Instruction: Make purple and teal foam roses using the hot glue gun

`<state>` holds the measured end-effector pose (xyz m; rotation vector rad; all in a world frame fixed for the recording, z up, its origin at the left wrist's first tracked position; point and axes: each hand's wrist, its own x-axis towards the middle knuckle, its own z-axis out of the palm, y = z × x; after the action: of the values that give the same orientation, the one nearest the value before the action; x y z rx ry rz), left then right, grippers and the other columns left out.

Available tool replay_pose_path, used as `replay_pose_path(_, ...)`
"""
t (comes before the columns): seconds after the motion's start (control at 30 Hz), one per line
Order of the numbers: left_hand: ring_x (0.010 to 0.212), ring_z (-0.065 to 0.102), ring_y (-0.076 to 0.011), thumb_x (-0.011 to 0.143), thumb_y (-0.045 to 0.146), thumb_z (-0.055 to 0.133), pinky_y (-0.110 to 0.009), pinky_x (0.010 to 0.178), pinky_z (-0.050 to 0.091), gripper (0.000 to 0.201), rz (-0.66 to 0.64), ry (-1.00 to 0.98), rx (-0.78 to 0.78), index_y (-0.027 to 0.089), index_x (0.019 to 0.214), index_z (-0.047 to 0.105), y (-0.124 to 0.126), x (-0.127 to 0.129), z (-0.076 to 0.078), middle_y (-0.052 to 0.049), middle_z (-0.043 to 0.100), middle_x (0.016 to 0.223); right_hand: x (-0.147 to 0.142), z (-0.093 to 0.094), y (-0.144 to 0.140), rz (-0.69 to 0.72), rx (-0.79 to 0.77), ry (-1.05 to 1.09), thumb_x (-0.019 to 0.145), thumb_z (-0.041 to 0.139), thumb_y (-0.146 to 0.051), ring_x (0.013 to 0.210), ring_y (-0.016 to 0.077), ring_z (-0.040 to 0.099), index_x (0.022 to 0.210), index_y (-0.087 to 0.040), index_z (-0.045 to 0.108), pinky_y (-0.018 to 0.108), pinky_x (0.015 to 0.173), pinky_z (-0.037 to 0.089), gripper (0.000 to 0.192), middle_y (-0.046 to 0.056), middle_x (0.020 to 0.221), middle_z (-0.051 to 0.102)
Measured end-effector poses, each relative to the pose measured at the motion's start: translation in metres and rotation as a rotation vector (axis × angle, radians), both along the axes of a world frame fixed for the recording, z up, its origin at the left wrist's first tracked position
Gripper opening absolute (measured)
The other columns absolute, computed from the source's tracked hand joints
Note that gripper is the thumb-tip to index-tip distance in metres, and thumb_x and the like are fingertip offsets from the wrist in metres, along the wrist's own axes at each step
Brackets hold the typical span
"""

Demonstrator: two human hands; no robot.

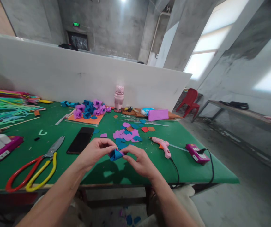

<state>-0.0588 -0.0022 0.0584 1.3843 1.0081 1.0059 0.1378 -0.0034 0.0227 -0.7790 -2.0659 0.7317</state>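
Observation:
Between my two hands, above the front of the green table (192, 170), is a small blue and purple craft flower (116, 155). My left hand (99, 150) pinches its left upper side. On the right, my right hand (139, 159) grips its purple edge between thumb and fingers. Just beyond my hands lies a scattered pile of purple and blue petal pieces (128, 135). Finished-looking purple and blue flowers (88, 108) rest on an orange sheet (95, 121) farther back. A pink glue gun (162, 145) lies to the right of my right hand.
Red-and-yellow-handled scissors (47, 157) and a black phone (81, 140) lie at left. Pipe cleaners (5, 107) heap at far left. A pink bottle (119, 98) stands before the white partition (90, 75). A purple power strip (197, 154) with a cord sits near the right edge.

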Motion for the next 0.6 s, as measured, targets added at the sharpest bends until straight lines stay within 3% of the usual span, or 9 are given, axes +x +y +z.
replay_pose_path(0.33,0.056,0.048,-0.0056,0.065,0.029,0.073,-0.017,0.051,0.037,0.019,0.014,-0.240,-0.185,0.015,0.075,0.065,0.0023,0.0034,-0.0070,0.002,0.057,0.068,-0.0007,-0.0011,0.0006,-0.039,0.001,0.063,0.085,0.052,-0.022,0.085,0.0145,0.059,0.097,-0.022,0.062,0.026,0.078,0.044,0.016,0.002,0.090,0.065)
replay_pose_path(0.6,0.062,0.054,-0.0091,0.066,0.029,0.073,-0.021,0.060,0.044,0.021,0.049,-0.364,-0.225,0.013,0.063,0.059,0.0006,0.0060,-0.0058,-0.001,0.061,0.068,0.0004,-0.0065,0.0030,-0.100,0.033,0.082,0.086,0.052,-0.025,0.084,0.0156,0.059,0.097,-0.022,0.062,0.027,0.078,0.045,0.015,0.003,0.090,0.065)
